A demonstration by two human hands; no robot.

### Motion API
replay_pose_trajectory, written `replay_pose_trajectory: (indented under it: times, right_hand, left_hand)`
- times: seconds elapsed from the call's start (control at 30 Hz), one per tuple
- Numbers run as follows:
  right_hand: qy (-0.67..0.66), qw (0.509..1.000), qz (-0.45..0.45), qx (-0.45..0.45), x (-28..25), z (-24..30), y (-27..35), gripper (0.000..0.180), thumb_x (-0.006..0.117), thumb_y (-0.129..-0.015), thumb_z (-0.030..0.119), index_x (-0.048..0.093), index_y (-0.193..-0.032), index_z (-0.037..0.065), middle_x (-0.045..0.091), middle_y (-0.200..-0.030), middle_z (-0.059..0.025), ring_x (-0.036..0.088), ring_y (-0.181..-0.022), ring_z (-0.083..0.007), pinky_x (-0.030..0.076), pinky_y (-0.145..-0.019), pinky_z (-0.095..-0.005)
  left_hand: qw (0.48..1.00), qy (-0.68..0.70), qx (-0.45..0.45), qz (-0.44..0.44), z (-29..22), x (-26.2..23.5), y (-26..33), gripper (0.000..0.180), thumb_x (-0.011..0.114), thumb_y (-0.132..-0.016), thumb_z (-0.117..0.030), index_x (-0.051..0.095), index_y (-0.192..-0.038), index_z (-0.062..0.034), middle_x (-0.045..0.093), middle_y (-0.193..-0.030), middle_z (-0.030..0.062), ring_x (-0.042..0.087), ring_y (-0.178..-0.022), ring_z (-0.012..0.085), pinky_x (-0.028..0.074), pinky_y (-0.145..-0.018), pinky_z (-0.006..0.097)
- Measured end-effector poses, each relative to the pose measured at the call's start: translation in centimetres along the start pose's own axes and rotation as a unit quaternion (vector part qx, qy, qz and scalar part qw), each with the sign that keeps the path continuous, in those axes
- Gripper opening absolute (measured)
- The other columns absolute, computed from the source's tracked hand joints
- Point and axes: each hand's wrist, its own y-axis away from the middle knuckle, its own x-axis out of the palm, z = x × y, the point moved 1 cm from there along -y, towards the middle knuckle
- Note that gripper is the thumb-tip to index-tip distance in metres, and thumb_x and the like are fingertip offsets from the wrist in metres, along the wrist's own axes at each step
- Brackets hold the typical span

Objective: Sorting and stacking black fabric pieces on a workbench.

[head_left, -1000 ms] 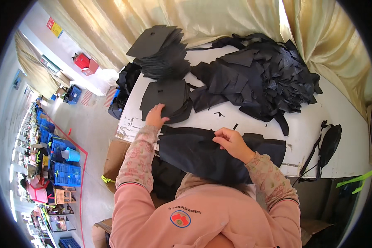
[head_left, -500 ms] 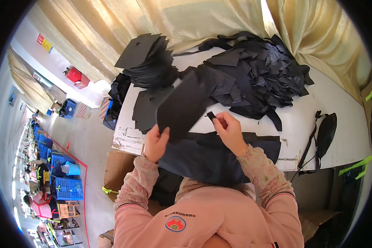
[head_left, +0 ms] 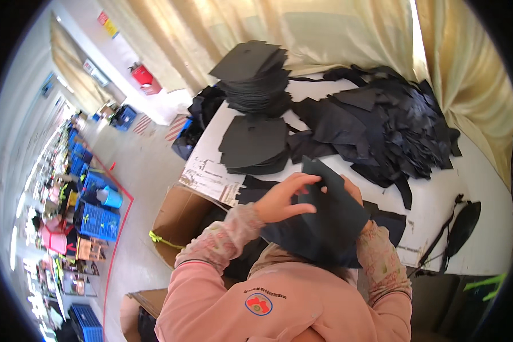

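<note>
A dark, flat fabric panel (head_left: 339, 208) with a small cutout near its upper edge is held tilted in front of my chest. My right hand (head_left: 353, 192) grips its right edge, partly hidden behind it. At its left side my left hand (head_left: 286, 197) is open, thumb and fingers apart, fingertips close to the cutout; whether they touch the panel I cannot tell. Beneath both hands, black cloth (head_left: 390, 222) lies along the table's near edge. Left of centre sits a short stack of cut black panels (head_left: 253, 142), with a taller stack (head_left: 251, 74) behind it.
A large heap of black fabric pieces (head_left: 382, 128) covers the back right of the white table (head_left: 211, 157). At the right lies a black strapped item (head_left: 461, 228). An open cardboard box (head_left: 176, 219) stands at the table's left, and curtains (head_left: 336, 34) hang behind.
The panel has moved right and toward me, from my left hand to my right. My left hand has opened. A small black object seen in my right hand is now out of sight.
</note>
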Motion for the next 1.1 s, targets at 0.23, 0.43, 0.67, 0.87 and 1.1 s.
replay_pose_trajectory:
  times: [0.23,0.43,0.67,0.87,1.1]
  right_hand:
    - [0.026,0.997,0.020,-0.074,-1.6,-1.5,0.8,0.017,0.063,-0.086,0.002,0.065,-0.102,0.000,0.061,-0.094,-0.0031,0.057,-0.088,-0.0122,0.045,-0.078,-0.0250]
    - [-0.139,0.982,0.069,0.106,-2.1,-0.4,0.8,0.019,0.058,-0.093,0.009,0.062,-0.110,0.001,0.061,-0.101,-0.0002,0.056,-0.092,-0.0109,0.045,-0.079,-0.0268]
    - [0.083,0.973,0.212,0.033,-3.6,3.9,0.9,0.033,0.065,-0.090,0.013,0.057,-0.119,0.000,0.063,-0.101,-0.0025,0.054,-0.091,-0.0075,0.046,-0.082,-0.0253]
    - [0.127,0.979,0.127,0.097,-8.4,1.0,1.4,0.045,0.066,-0.085,0.003,0.053,-0.128,0.004,0.060,-0.092,-0.0013,0.054,-0.082,-0.0070,0.045,-0.073,-0.0245]
    - [0.261,0.949,0.096,0.149,-16.1,-6.1,5.0,0.044,0.072,-0.080,0.009,0.056,-0.120,0.006,0.055,-0.075,-0.0020,0.051,-0.071,-0.0123,0.042,-0.065,-0.0277]
  left_hand:
    - [0.992,0.007,0.007,-0.129,-0.1,2.8,-1.6,0.044,0.073,-0.082,-0.003,0.059,-0.124,-0.0071,0.056,-0.108,0.0052,0.056,-0.080,0.0116,0.048,-0.073,0.025]
    - [0.980,-0.048,0.119,-0.151,0.9,2.5,-2.5,0.022,0.073,-0.079,-0.001,0.067,-0.099,-0.0044,0.064,-0.094,0.0092,0.063,-0.082,0.0218,0.050,-0.074,0.030]
    - [0.927,-0.265,0.226,-0.139,-2.0,1.0,-3.3,0.023,0.076,-0.071,0.000,0.065,-0.091,-0.0062,0.066,-0.091,0.0080,0.062,-0.083,0.0284,0.048,-0.073,0.038]
    - [0.959,0.141,0.019,-0.246,-2.8,-3.6,-0.2,0.011,0.058,-0.088,0.006,0.057,-0.094,-0.0026,0.058,-0.087,0.0054,0.061,-0.070,0.0136,0.051,-0.065,0.025]
    - [0.902,0.195,-0.061,-0.380,4.4,-12.5,8.2,0.003,0.058,-0.093,-0.008,0.057,-0.095,-0.0069,0.062,-0.082,0.0030,0.058,-0.066,0.0109,0.047,-0.061,0.025]
